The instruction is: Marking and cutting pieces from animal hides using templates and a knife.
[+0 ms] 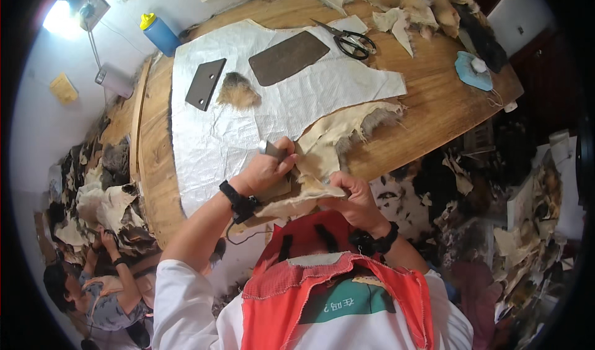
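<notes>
A pale fur hide (325, 133), skin side up with fur along its right edge, hangs over the table's near edge toward my body. My left hand (266, 169) is closed round a tool with a flat silver metal end (270, 148), which sticks out above the fist; the rest of it is hidden. That fist rests against the hide's left side. With fingers pinched, my right hand (356, 202) grips the lower part of the hide, which is folded between both hands. Beyond them lies a white sheet (211, 139) cut to a pattern shape.
On the sheet are a dark plate with holes (205, 84), a tan fur scrap (237, 91), a brown rectangular slab (289, 58) and black-handled scissors (350, 43). A blue bottle (160, 35) stands far left. Fur pieces (403, 6) pile far right. Another person (105, 294) handles hides lower left.
</notes>
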### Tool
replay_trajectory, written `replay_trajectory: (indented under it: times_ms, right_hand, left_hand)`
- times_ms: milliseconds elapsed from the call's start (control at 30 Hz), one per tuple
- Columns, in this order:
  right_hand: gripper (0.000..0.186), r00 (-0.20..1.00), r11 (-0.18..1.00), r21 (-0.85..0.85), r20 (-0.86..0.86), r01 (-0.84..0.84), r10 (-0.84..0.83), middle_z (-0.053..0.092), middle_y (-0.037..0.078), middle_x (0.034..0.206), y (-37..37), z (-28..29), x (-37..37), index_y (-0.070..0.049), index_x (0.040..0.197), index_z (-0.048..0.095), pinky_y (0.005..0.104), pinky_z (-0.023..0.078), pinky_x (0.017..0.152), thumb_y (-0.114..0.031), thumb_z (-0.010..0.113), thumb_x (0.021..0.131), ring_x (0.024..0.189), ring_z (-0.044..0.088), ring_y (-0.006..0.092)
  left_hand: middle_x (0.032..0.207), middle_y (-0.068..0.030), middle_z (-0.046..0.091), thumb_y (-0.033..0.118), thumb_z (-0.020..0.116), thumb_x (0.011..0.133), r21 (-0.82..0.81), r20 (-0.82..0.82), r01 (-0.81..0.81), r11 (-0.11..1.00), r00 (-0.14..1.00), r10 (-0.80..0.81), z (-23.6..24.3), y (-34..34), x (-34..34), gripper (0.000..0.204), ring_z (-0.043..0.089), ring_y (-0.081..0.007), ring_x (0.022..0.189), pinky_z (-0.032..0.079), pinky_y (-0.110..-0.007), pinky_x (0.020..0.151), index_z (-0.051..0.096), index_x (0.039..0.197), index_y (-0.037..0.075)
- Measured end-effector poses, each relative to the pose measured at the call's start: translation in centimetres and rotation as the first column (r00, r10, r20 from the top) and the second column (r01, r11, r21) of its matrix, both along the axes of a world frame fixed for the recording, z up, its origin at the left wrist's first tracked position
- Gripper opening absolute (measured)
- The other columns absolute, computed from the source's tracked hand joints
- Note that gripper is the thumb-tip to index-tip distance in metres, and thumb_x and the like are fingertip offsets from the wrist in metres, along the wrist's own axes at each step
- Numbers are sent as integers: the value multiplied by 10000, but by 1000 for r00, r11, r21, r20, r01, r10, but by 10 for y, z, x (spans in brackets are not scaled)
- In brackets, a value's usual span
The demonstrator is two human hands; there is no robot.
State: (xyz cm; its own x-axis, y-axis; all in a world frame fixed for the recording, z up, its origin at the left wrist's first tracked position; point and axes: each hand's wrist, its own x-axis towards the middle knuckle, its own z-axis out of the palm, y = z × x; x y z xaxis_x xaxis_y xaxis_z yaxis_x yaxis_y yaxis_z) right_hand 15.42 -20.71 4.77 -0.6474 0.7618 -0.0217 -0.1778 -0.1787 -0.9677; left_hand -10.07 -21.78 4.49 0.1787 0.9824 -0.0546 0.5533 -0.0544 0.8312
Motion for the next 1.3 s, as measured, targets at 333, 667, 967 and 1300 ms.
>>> replay_trajectory:
  times_ms: [333,667,967,1300]
  right_hand:
    - [252,822,675,738,398,-22,-408,604,99,865,16,23,-39,-72,871,586,393,507,671,-253,756,829,807,644,278]
    - [164,740,604,770,528,-208,-418,579,151,938,9,-28,-60,-41,901,599,456,536,719,-102,662,762,845,645,355]
    - [109,775,617,774,473,-139,-419,580,108,890,10,-31,-60,-76,881,622,435,530,687,-115,651,783,801,643,315]
    - [90,891,917,276,275,286,-361,611,17,782,34,-38,-57,-4,883,663,270,443,584,-93,677,888,706,562,86]
  left_hand:
    - [757,-31,475,152,522,991,7,184,-148,989,972,144,20,11,-25,148,445,-147,725,406,-323,659,540,919,25]
    - [793,-60,509,171,527,1018,17,191,-9,1000,981,5,-5,18,-11,140,456,-162,729,438,-341,665,541,971,41]
    - [843,-150,569,104,619,914,172,16,-15,985,1000,12,-18,16,-8,92,568,-343,761,475,-407,692,564,959,45]
    - [912,-147,594,73,624,878,256,-86,125,958,991,-106,-8,10,-6,95,588,-341,818,495,-399,749,570,945,31]
